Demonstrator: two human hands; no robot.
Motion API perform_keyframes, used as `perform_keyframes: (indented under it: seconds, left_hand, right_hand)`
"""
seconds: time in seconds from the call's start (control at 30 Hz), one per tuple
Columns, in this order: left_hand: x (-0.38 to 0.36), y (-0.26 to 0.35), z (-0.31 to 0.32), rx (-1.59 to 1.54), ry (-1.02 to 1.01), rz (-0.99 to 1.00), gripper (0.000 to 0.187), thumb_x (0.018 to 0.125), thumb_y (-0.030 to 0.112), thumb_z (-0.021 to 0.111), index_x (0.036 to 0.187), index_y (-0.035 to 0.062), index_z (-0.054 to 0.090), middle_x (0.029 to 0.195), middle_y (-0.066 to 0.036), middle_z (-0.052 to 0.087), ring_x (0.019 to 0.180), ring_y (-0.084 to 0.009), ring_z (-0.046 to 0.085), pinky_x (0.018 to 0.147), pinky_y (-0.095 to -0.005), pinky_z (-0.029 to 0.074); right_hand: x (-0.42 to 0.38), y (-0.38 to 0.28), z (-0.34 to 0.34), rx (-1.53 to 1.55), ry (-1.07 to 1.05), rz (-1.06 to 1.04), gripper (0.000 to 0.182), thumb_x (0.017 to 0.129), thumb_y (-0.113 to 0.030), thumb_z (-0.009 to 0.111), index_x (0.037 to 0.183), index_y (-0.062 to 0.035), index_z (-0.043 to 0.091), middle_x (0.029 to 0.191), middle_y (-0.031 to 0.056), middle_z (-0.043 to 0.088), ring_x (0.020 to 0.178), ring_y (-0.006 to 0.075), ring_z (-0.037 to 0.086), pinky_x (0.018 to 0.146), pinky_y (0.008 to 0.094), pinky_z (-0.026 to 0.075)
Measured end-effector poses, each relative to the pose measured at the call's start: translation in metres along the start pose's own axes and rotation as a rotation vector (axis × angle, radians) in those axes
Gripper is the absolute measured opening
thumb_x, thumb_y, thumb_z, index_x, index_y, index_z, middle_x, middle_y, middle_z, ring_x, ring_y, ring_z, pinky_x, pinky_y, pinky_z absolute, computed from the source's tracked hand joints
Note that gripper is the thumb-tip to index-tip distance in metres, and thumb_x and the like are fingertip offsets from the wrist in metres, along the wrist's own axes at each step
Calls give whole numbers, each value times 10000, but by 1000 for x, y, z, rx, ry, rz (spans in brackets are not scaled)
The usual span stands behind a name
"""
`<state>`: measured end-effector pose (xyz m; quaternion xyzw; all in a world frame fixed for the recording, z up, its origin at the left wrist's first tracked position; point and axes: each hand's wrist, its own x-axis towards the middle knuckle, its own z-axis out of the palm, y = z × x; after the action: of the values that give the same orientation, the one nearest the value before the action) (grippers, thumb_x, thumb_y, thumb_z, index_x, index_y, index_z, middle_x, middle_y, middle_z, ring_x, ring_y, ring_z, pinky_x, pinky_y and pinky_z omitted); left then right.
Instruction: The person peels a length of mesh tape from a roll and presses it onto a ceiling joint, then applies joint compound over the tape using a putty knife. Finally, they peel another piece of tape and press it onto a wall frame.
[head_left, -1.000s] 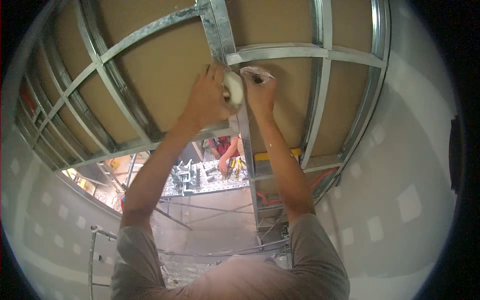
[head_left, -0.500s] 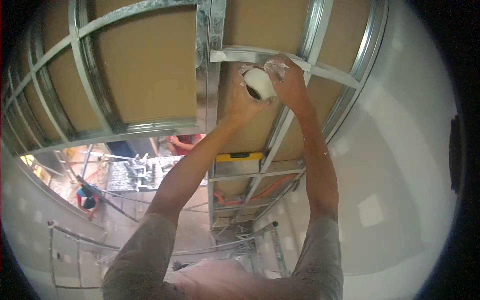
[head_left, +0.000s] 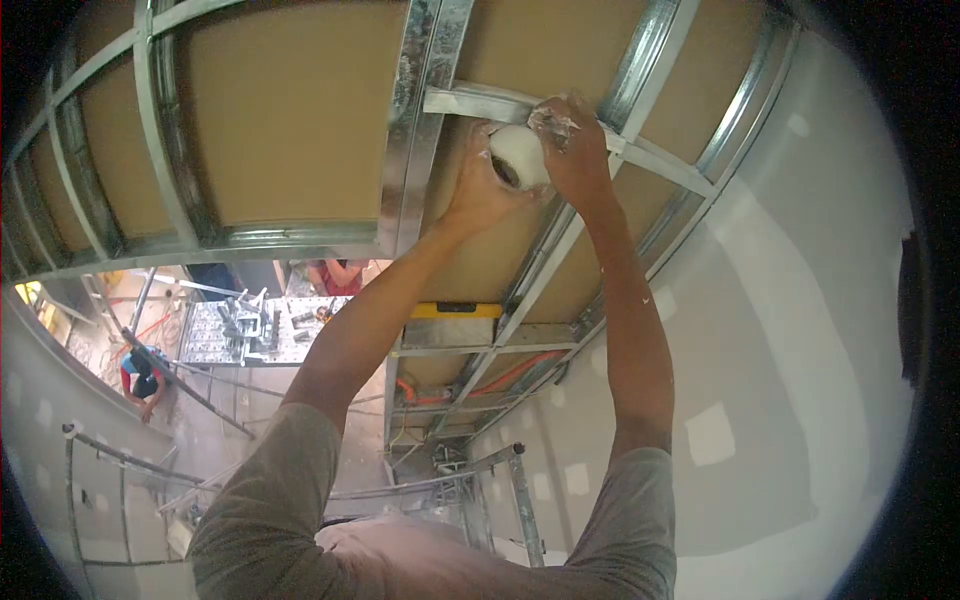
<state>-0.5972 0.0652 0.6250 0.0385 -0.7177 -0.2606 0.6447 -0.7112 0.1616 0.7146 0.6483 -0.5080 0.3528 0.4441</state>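
Observation:
A white roll [head_left: 516, 156] with a dark hollow core is held up in front of the metal framing. My left hand [head_left: 480, 185] is wrapped round its left side and underside. At the roll's upper right, the closed fingers of my right hand [head_left: 572, 150] press together, with white residue on them; what they pinch is too small to make out. Just behind the hands runs a short pale metal crosspiece [head_left: 480, 103], fixed between the wide upright stud [head_left: 417, 130] and the slanted channel to the right.
A yellow-topped tool [head_left: 455, 312] rests on the framing. Lower left, a perforated platform [head_left: 210, 330] carries metal tools. One person [head_left: 145, 378] crouches below; another in red [head_left: 335, 277] is beyond the platform. Scaffold rails [head_left: 130, 455] and a grey wall [head_left: 760, 400] flank me.
The view has shifted and turned slightly, so the framing and platform sit differently. Both hands remain at the roll, with my right fingers slightly higher against the crosspiece.

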Motion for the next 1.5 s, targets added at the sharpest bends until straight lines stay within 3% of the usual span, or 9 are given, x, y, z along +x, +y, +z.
perform_keyframes:
  seconds: [0.4,0.47,0.63,0.87,1.03,1.13,1.33,1.4,1.5]
  left_hand:
    - [2,-11,24,-180,-8,-105,893,656,229,940,1371,-28,471,1294,-236,622,1202,-326,621,1041,-440,478]
    - [-1,-20,24,-368,-98,-446,893,651,210,946,1368,-36,475,1297,-235,620,1217,-315,612,1053,-435,469]
    - [-31,-16,16,-179,-143,-204,926,627,243,959,1362,-42,473,1312,-241,597,1249,-314,587,1085,-427,444]
    - [-153,33,-121,4,-331,-39,1100,616,292,940,1482,-12,332,1405,-216,480,1359,-354,468,1164,-483,353]
    - [-214,39,-253,274,-219,-118,1209,577,228,956,1511,-12,226,1396,-188,469,1279,-308,513,1096,-444,418]
    - [-247,70,-316,245,74,-445,1159,623,134,928,1515,-5,200,1438,-186,429,1324,-282,471,1095,-422,430]
    - [-262,147,-486,691,346,-313,899,870,179,801,1551,-12,247,1497,-203,456,1348,-307,483,1141,-449,409]
    - [-277,177,-533,594,468,-303,877,867,228,812,1532,0,288,1488,-204,496,1339,-310,507,1122,-435,426]
    - [-327,195,-536,942,425,-639,930,807,81,852,1551,7,299,1485,-171,490,1315,-277,518,1153,-437,386]
  right_hand:
    - [8,6,-3,235,143,184,186,953,-65,608,1128,-12,639,975,192,697,897,407,686,803,453,548]
    - [13,19,-7,233,156,177,157,953,-75,617,1089,-9,657,951,183,703,873,391,696,783,437,550]
    - [-3,3,-48,209,236,298,127,940,-118,674,939,2,716,945,155,722,877,339,706,784,411,547]
    - [-278,-59,-77,109,-60,1016,287,956,-286,697,1058,-18,677,954,139,703,864,269,665,799,450,505]
    - [-436,-289,32,1130,-708,1424,251,957,-214,665,1067,9,701,972,99,732,886,209,688,808,352,549]
    - [-427,-395,65,1306,-1073,1105,255,897,-184,699,1039,27,720,948,139,753,871,217,707,742,358,566]
    - [-498,-491,191,1175,-1267,280,178,862,-62,626,990,18,721,1022,249,738,995,397,725,802,441,581]
    - [-492,-472,182,814,-808,-179,227,834,-1,582,1005,-6,731,1070,257,718,1022,426,701,843,491,572]
    - [-415,-470,184,982,-1434,125,345,802,28,594,1118,-35,715,1107,238,707,1129,405,662,905,475,559]
